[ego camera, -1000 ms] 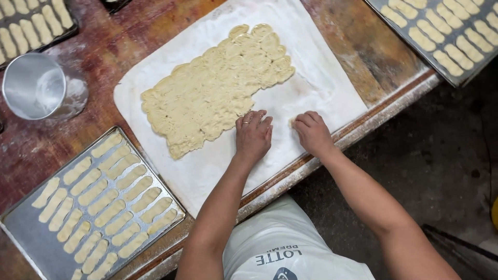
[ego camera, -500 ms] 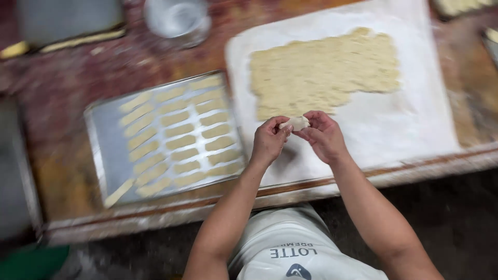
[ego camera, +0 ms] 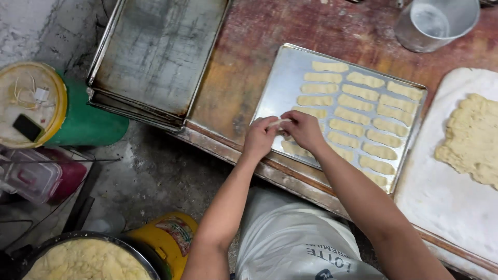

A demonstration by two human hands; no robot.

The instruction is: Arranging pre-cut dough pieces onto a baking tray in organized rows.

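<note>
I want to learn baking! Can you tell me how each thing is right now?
Left hand: pinching one end of a dough strip.
Right hand: pinching its other end.
Dough strip: stretched between both hands, over the tray.
Baking tray: partly filled with rows of dough pieces.
Stacked trays: bare, stained.
Metal cup: upright.
Dough sheet: flat, on a white cloth.

A pale, finger-shaped strip of dough point(ego camera: 280, 122) lies level, pinched at its two ends, above the near left part of a metal baking tray point(ego camera: 282, 83). The tray sits on the worn wooden table, its right part filled with rows of similar dough strips point(ego camera: 363, 111).
</note>
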